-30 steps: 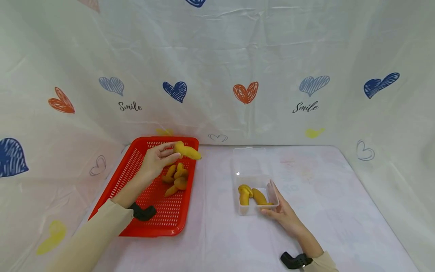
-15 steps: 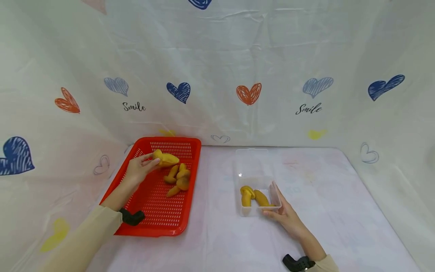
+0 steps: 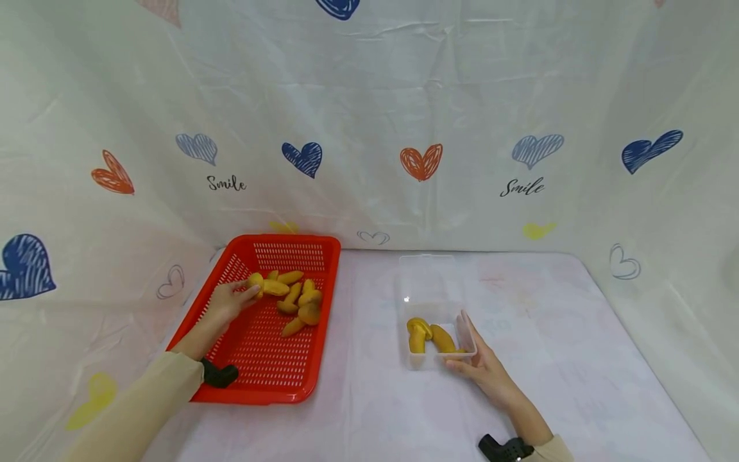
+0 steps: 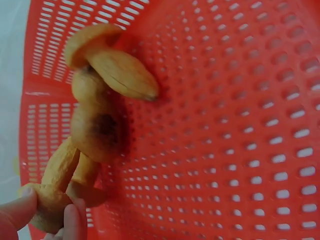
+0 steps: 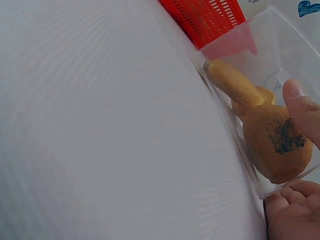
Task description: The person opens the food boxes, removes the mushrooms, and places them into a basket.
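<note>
In the head view my left hand (image 3: 226, 301) reaches into the red basket (image 3: 260, 388). Thumb and fingers pinch a yellow mushroom (image 3: 274, 287) by its cap, and its stem points right. Another mushroom (image 3: 290, 277) lies just beyond it. The left wrist view shows the pinched mushroom (image 4: 60, 167) close to several others (image 4: 97, 130) along the basket's side. My right hand (image 3: 489, 369) grips the right side of a clear plastic box (image 3: 411, 360). Inside lie mushrooms, one with its cap up (image 3: 417, 335). A dark patch marks a cap (image 5: 275, 142) near my right thumb.
The box's clear lid (image 3: 427, 279) lies folded back behind it. A white cloth (image 3: 375, 398) covers the table. Behind the table hangs a pale curtain (image 3: 358, 90) printed with hearts. Each wrist wears a black camera mount (image 3: 218, 374).
My left hand has gone left and down, from the basket's right rim to low inside the basket, with a mushroom in its fingers. My right hand stays on the box.
</note>
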`<control>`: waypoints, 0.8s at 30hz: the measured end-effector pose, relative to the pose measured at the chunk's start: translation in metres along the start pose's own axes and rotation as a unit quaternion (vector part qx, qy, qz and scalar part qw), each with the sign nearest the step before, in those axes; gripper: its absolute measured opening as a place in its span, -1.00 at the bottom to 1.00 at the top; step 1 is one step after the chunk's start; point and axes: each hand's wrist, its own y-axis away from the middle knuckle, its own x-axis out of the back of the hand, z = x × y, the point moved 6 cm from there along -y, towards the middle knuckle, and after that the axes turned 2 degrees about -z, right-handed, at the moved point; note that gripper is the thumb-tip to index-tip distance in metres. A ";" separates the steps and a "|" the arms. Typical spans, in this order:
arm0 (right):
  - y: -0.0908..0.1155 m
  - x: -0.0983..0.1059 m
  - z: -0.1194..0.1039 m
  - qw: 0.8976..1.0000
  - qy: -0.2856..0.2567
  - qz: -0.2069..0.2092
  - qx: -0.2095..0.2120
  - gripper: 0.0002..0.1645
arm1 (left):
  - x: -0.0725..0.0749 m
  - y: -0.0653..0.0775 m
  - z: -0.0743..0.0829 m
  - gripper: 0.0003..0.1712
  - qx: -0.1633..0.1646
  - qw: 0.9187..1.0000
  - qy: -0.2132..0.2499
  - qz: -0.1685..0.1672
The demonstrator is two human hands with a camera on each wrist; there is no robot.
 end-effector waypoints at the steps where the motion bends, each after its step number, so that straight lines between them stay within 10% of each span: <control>1: 0.000 0.000 0.000 1.000 0.002 0.000 -0.002 0.26 | 0.000 -0.001 -0.002 -0.33 0.003 1.000 0.002 -0.002; 24: -0.001 0.001 0.001 1.000 0.008 0.002 0.003 0.25 | 0.001 -0.022 -0.033 -0.32 0.056 0.987 0.146 -0.032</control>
